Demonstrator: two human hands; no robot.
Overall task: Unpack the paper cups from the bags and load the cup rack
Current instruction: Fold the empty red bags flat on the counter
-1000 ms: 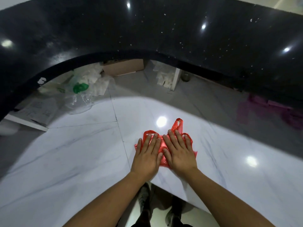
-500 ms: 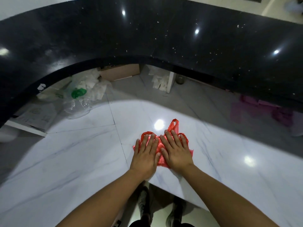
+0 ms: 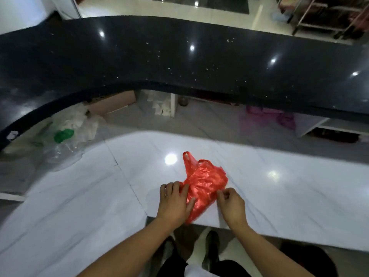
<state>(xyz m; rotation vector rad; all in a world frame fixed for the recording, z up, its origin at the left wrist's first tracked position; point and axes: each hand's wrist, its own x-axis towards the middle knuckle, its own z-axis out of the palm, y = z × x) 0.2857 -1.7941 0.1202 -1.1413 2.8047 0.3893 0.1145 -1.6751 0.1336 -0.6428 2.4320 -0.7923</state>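
Head view looks down on a crumpled red bag [image 3: 205,180] lying on the white marble counter [image 3: 79,196], its lower end reaching the counter's near edge; the left hand [image 3: 173,204] curls round its left side, thumb on the plastic, and the right hand [image 3: 232,205] pinches its right edge. Marble spreads wide to both sides and back toward the raised dark counter [image 3: 179,62], whose front edge carries a white mark [image 3: 12,134] too blurred to read.

Shop counter (reception-style), curved black raised top [image 3: 199,62], white marble worktop [image 3: 79,196] below, metal racks [image 3: 319,21] beyond
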